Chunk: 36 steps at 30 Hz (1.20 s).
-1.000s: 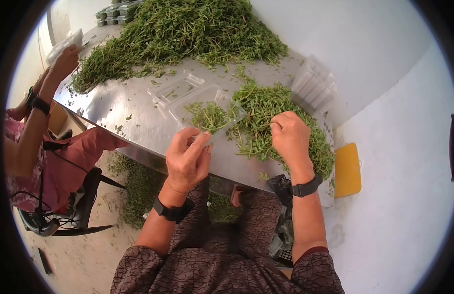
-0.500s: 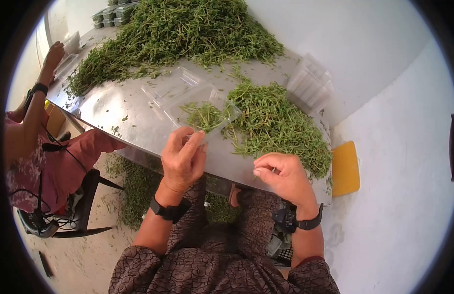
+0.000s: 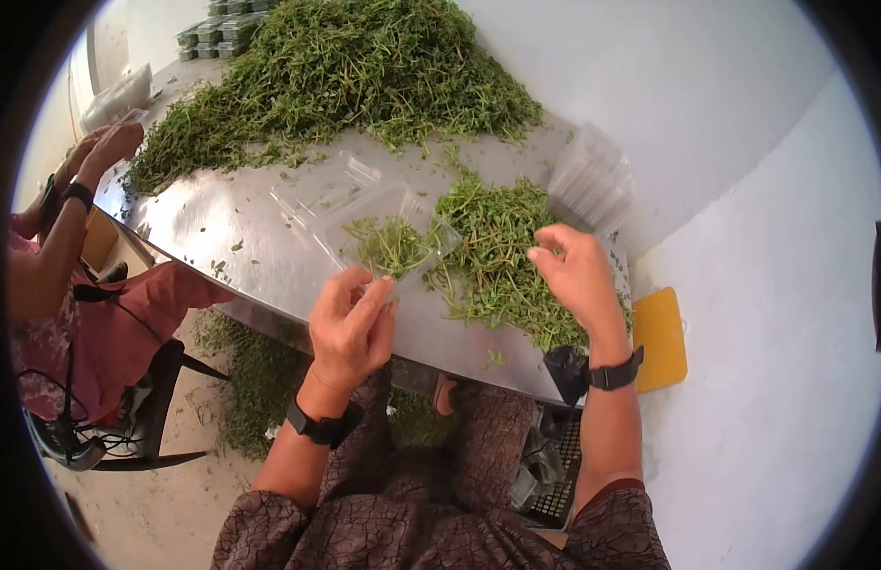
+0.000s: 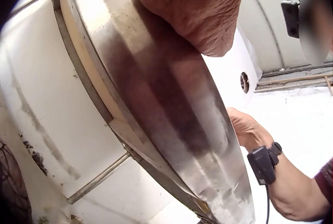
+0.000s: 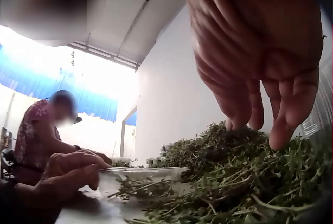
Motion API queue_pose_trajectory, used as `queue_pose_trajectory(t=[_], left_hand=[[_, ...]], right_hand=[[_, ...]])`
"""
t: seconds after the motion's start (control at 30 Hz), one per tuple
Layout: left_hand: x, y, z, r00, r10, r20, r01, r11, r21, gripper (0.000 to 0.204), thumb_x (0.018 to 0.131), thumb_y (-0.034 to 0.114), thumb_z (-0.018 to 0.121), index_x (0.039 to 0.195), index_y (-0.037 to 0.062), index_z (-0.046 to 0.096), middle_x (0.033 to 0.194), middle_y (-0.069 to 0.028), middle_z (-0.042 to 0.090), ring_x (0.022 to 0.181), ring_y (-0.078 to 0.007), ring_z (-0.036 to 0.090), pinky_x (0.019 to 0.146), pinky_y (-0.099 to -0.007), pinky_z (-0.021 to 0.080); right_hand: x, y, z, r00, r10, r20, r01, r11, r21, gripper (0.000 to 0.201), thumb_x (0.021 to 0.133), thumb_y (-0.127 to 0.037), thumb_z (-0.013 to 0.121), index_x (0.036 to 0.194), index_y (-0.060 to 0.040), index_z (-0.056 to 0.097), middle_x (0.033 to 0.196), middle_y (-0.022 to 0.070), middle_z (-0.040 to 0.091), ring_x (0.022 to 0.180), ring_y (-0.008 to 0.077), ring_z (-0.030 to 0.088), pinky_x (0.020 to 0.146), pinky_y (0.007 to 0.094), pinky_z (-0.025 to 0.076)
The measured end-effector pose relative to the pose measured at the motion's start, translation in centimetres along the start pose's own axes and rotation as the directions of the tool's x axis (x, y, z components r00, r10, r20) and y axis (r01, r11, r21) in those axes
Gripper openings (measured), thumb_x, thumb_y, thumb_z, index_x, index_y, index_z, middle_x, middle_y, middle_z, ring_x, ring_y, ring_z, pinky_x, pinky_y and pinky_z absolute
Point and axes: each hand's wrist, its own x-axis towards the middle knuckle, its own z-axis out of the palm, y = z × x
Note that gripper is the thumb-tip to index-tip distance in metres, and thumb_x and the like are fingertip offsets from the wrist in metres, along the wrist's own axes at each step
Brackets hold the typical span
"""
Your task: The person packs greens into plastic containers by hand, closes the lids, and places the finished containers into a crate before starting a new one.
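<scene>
"Where is the clear container (image 3: 369,204)?"

"Over the metal table (image 3: 222,214), just beside the smaller pile of greens (image 3: 502,252). Its lid (image 3: 338,182) lies open on the far side, and some loose sprigs (image 3: 391,245) are inside. I can't tell whether its base touches the metal."

"Who has hold of it?"

"The left hand (image 3: 350,328), pinching the near edge between thumb and fingers."

"And the right hand (image 3: 581,275)?"

"Released. It's above the smaller pile, fingers bent loosely downward, thumb apart, nothing visible in its grasp. Whether the fingertips brush the leaves, I can't tell."

"What's around them?"

"A stack of clear containers (image 3: 593,180) leans just beyond the smaller pile. The large heap of greens (image 3: 364,66) is at the back, with filled boxes (image 3: 222,33) behind its left end."

"Farther out?"

"A yellow board (image 3: 660,340) by the wall, a black crate (image 3: 559,480) below the table, and another person (image 3: 65,313) seated at the left."
</scene>
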Motion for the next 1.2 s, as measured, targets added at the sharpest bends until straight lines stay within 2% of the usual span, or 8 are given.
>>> queue_pose_trajectory(t=[0.07,0.43,0.53,0.6,0.63,0.73,0.83,1.2], left_hand=[[0.1,0.0,0.1,1.000,0.004,-0.019,-0.003,1.000,0.010,0.036,0.068,-0.005,0.070,0.102,0.0048,0.067,0.098,-0.0135,0.059,0.069,-0.0242,0.060,0.059,-0.0314,0.050],[-0.4,-0.4,0.2,1.000,0.001,-0.007,-0.001,0.999,-0.037,0.040,0.064,-0.009,0.067,0.102,0.0023,0.067,0.099,-0.0145,0.057,0.070,-0.0219,0.058,0.060,-0.0306,0.050],[-0.4,-0.4,0.2,1.000,0.000,-0.004,0.000,0.999,-0.036,0.040,0.064,-0.009,0.067,0.103,0.0024,0.067,0.099,-0.0147,0.058,0.070,-0.0216,0.059,0.060,-0.0304,0.050],[-0.3,-0.3,0.2,1.000,-0.003,0.000,0.003,0.999,-0.038,0.040,0.064,-0.009,0.067,0.103,0.0024,0.067,0.100,-0.0149,0.058,0.070,-0.0218,0.059,0.060,-0.0303,0.050],[-0.3,-0.2,0.1,1.000,-0.009,0.003,0.009,0.999,-0.037,0.040,0.064,-0.009,0.067,0.103,0.0023,0.067,0.100,-0.0151,0.058,0.071,-0.0219,0.060,0.061,-0.0302,0.050],[-0.3,0.0,0.1,0.999,-0.053,-0.007,0.052,0.998,-0.037,0.039,0.065,-0.006,0.070,0.102,0.0058,0.067,0.098,-0.0135,0.060,0.069,-0.0239,0.061,0.060,-0.0311,0.051],[-0.2,0.0,0.2,0.999,-0.031,-0.021,0.031,0.999,-0.041,0.038,0.065,-0.006,0.069,0.102,0.0056,0.067,0.099,-0.0139,0.060,0.068,-0.0240,0.061,0.060,-0.0309,0.051],[-0.1,-0.2,0.2,0.999,-0.020,-0.041,0.017,0.998,-0.065,0.036,0.067,-0.006,0.070,0.101,0.0042,0.067,0.097,-0.0140,0.060,0.068,-0.0235,0.061,0.060,-0.0310,0.051]], right_hand=[[1.9,-0.2,-0.1,1.000,0.002,0.006,-0.001,0.994,-0.108,0.032,0.081,-0.017,0.069,0.106,0.0024,0.067,0.098,0.0230,0.069,0.093,0.0379,0.066,0.082,0.0427,0.051],[7.2,3.5,3.6,0.971,0.152,0.184,-0.100,0.958,-0.267,0.026,0.084,-0.016,0.066,0.107,-0.0050,0.071,0.102,0.0224,0.069,0.099,0.0361,0.065,0.086,0.0450,0.051],[6.7,3.5,2.5,0.996,0.049,0.079,-0.038,0.990,-0.138,0.020,0.084,-0.015,0.065,0.099,-0.0026,0.071,0.090,0.0192,0.071,0.085,0.0347,0.067,0.076,0.0447,0.051],[6.2,3.1,1.1,0.999,0.034,-0.020,-0.035,0.999,-0.031,0.017,0.083,-0.010,0.064,0.095,-0.0001,0.070,0.073,0.0138,0.069,0.064,0.0247,0.064,0.062,0.0390,0.049],[5.9,2.6,0.4,0.999,0.038,-0.023,-0.039,0.999,-0.034,0.017,0.083,-0.010,0.064,0.095,-0.0001,0.070,0.073,0.0138,0.069,0.064,0.0247,0.064,0.062,0.0390,0.049],[4.8,1.3,-1.6,0.988,0.014,-0.156,0.023,0.972,0.235,0.017,0.084,-0.003,0.062,0.097,0.0059,0.068,0.066,0.0043,0.062,0.054,0.0066,0.053,0.049,0.0259,0.042],[3.7,0.4,-2.3,0.989,0.106,-0.098,-0.067,0.939,0.336,0.017,0.085,-0.004,0.062,0.097,0.0061,0.068,0.068,0.0025,0.063,0.054,0.0079,0.054,0.049,0.0249,0.043],[2.9,0.9,-3.7,0.953,0.222,-0.206,-0.023,0.731,0.682,0.023,0.089,-0.005,0.061,0.107,0.0082,0.062,0.078,0.0096,0.066,0.057,0.0099,0.061,0.044,0.0206,0.047]])
